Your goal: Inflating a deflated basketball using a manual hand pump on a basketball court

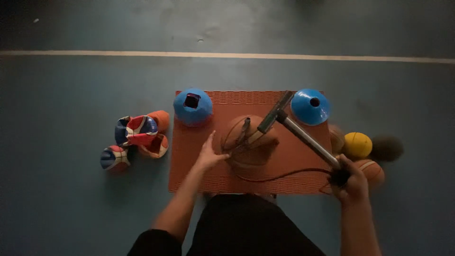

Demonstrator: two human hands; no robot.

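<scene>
A brown basketball point(246, 142) lies in the middle of an orange ribbed mat point(199, 166). My left hand point(208, 154) rests open against the ball's left side, fingers spread. My right hand point(350, 182) is closed around the lower end of a hand pump point(303, 137) with a silver barrel and dark handle; the pump slants up and left over the ball. A thin dark hose point(279, 176) curves from the pump end across the mat to the ball.
Two blue cone markers point(193, 106) point(310, 106) sit at the mat's far corners. Several deflated red, white and blue balls point(137, 137) lie left of the mat. A yellow ball point(358, 144), an orange ball point(373, 170) and a dark ball point(386, 148) lie right. A pale floor line point(227, 55) runs beyond.
</scene>
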